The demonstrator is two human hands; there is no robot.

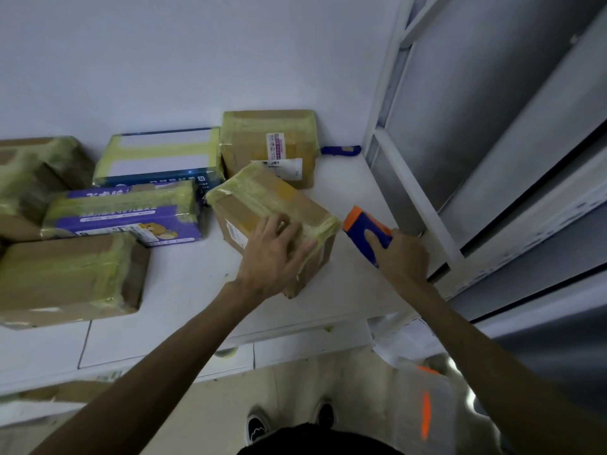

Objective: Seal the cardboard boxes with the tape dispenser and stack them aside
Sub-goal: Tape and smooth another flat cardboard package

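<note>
While the left hand (274, 256) lies spread flat on the taped cardboard box (282, 200) at the near right of the table (184, 284), probably steadying it, the right hand (405, 259) grips the tape dispenser (366, 229) just right of it, seemingly ready for another strip.

Tape dispenser (363, 228) partly behind R hand (403, 256); box label (236, 235) illegible.

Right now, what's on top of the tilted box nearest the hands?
Yellow tape bands cross the box, and the left hand rests on them. What lies under hand and tape is hidden.
</note>
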